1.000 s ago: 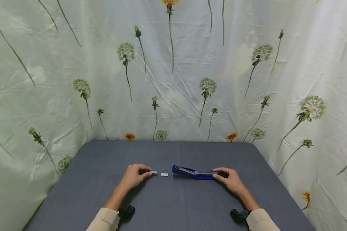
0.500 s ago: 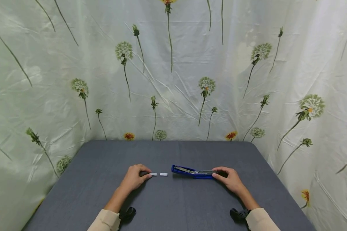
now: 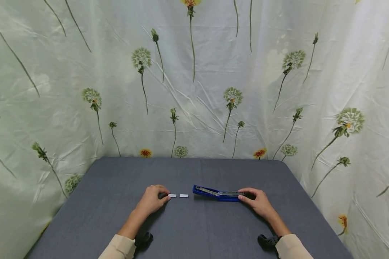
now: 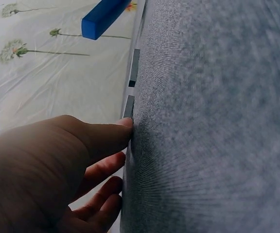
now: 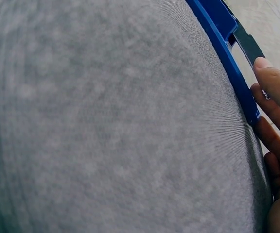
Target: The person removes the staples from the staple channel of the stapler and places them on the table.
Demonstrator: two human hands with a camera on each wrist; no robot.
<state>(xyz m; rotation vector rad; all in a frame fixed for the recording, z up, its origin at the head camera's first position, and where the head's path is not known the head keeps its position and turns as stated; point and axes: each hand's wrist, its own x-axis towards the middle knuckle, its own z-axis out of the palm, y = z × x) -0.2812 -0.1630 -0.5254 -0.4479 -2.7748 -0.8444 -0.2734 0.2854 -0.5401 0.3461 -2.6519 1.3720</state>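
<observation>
A blue stapler (image 3: 218, 194) lies unfolded on the grey table, its metal staple channel exposed and its left arm tilted up. The thumb and fingers of my right hand (image 3: 257, 202) pinch its right end; in the right wrist view the thumb touches the dark magazine rail (image 5: 249, 46). To the left, my left hand (image 3: 151, 198) pinches the left end of a small silvery staple strip (image 3: 172, 195) between thumb and index finger. A second staple strip (image 3: 183, 196) lies just right of the first, with a narrow gap between them.
The grey cloth-covered table (image 3: 194, 230) reaches back to a pale curtain (image 3: 194, 108) printed with dandelions. Black straps (image 3: 144, 241) with camera mounts sit on both wrists, by the light sleeves.
The left staple strip has come down from a slight tilt to lie flat, in line with the other strip. My right hand and the stapler have stayed put.
</observation>
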